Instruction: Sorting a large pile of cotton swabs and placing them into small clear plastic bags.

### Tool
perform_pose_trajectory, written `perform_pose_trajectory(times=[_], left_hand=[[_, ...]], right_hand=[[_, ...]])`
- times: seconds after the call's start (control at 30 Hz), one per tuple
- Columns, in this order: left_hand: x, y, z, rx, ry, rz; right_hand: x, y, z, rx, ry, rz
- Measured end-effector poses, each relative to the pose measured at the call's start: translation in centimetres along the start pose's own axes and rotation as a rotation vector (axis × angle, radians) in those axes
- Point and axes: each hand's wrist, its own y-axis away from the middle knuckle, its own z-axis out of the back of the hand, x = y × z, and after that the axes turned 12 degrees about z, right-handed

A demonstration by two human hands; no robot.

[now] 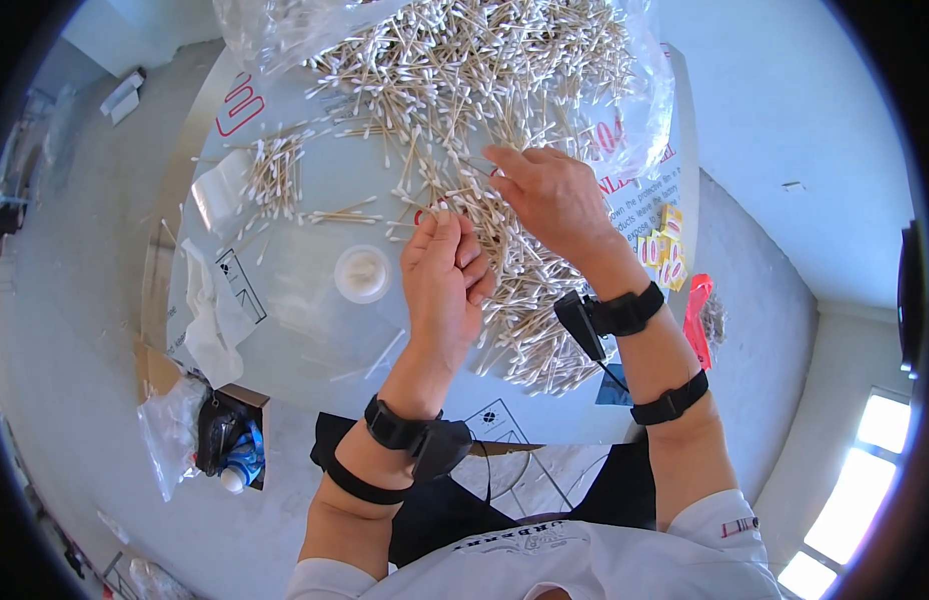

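Observation:
A large heap of cotton swabs (pixel 474 60) with pale sticks and white tips covers the far part of the round table (pixel 304 340). A second heap of swabs (pixel 544 330) spreads beneath and beside my hands. My left hand (pixel 444 262) is closed, thumb against the fingers, with white swab tips showing at the pinch. Farther right, my right hand (pixel 552 195) reaches over the swabs, thumb and forefinger pinched around what looks like a single swab. Left of my hands lies a smaller bunch of swabs (pixel 276 178), and nearer me is a round white tub (pixel 363 274).
Clear plastic bags (pixel 646 130) edge the far heap. Small yellow packets (pixel 666 248) lie at the table's right, near a red bag (pixel 697 315). White tissue (pixel 212 330) rests at the left edge, above a cardboard box (pixel 249 392) holding a blue bottle (pixel 244 462).

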Motion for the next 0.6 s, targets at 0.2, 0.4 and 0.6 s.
perform_pose_trajectory(times=[0.2,0.4,0.6], left_hand=[[0.0,-0.2,0.1,-0.003,0.007,0.013],[-0.4,0.1,0.4,0.015,0.003,0.009],[-0.2,-0.1,0.1,0.019,0.019,0.023]], right_hand=[[0.4,-2.4,-0.8,0.332,0.069,-0.102],[-0.3,-1.6,-0.5,0.334,0.155,-0.288],[-2.5,-2.8,-0.3,-0.068,0.118,-0.156]])
